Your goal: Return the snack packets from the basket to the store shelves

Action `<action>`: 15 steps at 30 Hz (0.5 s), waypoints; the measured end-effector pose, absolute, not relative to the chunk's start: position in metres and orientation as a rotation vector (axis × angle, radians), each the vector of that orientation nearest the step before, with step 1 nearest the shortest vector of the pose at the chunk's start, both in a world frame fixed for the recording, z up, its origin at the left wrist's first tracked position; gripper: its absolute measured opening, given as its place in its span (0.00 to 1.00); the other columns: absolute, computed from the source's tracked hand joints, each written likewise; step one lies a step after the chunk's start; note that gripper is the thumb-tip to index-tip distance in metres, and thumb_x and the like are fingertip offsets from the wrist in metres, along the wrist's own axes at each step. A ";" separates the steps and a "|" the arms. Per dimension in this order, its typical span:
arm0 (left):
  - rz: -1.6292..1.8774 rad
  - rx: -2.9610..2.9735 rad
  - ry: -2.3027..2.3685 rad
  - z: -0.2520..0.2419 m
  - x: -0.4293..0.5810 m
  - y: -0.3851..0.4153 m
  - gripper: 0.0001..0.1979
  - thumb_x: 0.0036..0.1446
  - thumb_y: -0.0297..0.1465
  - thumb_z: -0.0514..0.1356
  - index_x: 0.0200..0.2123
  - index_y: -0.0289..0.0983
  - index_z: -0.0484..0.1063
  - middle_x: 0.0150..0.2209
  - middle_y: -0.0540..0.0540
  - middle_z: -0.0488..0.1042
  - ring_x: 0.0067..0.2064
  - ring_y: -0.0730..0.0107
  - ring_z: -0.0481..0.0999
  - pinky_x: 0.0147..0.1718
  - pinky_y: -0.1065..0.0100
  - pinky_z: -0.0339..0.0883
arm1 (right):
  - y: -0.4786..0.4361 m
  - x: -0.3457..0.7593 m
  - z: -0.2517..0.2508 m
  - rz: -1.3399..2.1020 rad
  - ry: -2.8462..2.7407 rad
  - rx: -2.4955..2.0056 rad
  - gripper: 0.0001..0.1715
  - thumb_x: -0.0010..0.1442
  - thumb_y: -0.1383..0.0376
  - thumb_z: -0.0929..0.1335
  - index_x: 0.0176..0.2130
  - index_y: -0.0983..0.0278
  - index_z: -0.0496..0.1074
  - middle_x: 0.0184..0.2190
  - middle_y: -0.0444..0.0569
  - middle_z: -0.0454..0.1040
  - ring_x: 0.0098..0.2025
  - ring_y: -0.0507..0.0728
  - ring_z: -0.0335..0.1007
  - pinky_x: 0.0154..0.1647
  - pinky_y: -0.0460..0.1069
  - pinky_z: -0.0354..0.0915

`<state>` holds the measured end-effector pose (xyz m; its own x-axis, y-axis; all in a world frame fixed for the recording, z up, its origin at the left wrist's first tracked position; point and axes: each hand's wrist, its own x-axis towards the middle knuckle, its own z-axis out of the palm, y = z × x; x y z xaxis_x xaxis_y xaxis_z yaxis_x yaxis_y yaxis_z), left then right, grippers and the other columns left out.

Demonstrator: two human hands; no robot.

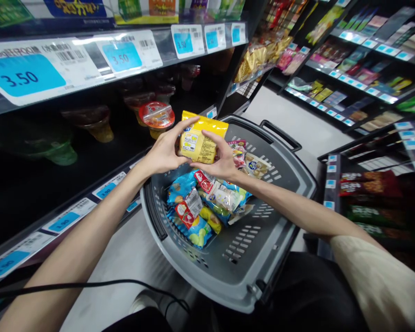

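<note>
Yellow plastic wrapping marks the snack packet (pixel 199 140), which is being held between both hands above the far-left part of a grey shopping basket (pixel 290 184). It is being gripped on its left edge by the left hand (pixel 164 152), whose thumb is being laid along the packet's top, and on its lower right side by the right hand (pixel 223 161), fingers curled around it. Beneath the packet, a heap of blue, red and white snack bags (pixel 200 203) is being carried in the basket, whose black handle (pixel 280 133) is lying at the far rim. To the left, a red-lidded cup (pixel 157 115) is being displayed on a dark shelf under blue price tags (pixel 24 76) reading 3.50.
</note>
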<state>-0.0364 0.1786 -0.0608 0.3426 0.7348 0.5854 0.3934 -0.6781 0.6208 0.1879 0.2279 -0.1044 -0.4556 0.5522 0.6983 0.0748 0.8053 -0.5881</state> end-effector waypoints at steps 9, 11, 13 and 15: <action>1.206 2.217 0.978 -0.057 -0.034 0.173 0.48 0.54 0.47 0.72 0.73 0.41 0.58 0.67 0.37 0.70 0.64 0.44 0.74 0.64 0.49 0.70 | 0.222 0.186 -0.107 0.698 -1.924 -0.497 0.56 0.46 0.47 0.84 0.67 0.55 0.69 0.65 0.52 0.71 0.67 0.67 0.68 0.72 0.63 0.65; 1.210 2.215 0.972 -0.058 -0.035 0.174 0.48 0.53 0.47 0.72 0.73 0.41 0.59 0.67 0.37 0.70 0.63 0.44 0.75 0.64 0.50 0.70 | 0.222 0.186 -0.108 0.729 -1.886 -0.516 0.56 0.43 0.47 0.85 0.66 0.54 0.70 0.64 0.52 0.72 0.67 0.68 0.69 0.70 0.63 0.67; 1.211 2.226 0.960 -0.062 -0.035 0.178 0.48 0.53 0.46 0.72 0.73 0.41 0.59 0.67 0.37 0.70 0.63 0.44 0.75 0.64 0.49 0.70 | 0.222 0.184 -0.109 0.743 -1.865 -0.536 0.57 0.41 0.49 0.86 0.65 0.55 0.71 0.64 0.53 0.72 0.66 0.68 0.70 0.69 0.63 0.68; 1.236 2.245 0.960 -0.065 -0.033 0.183 0.48 0.54 0.47 0.71 0.73 0.42 0.57 0.68 0.37 0.68 0.65 0.43 0.73 0.65 0.47 0.68 | 0.223 0.183 -0.107 0.760 -1.837 -0.532 0.56 0.40 0.51 0.86 0.64 0.55 0.72 0.63 0.53 0.73 0.64 0.68 0.71 0.68 0.64 0.69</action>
<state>-0.0333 0.1830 -0.0653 0.3723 0.7301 0.5730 0.3742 -0.6831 0.6272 0.1828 0.2226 -0.1075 -0.3701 0.6649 0.6488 0.0127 0.7019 -0.7121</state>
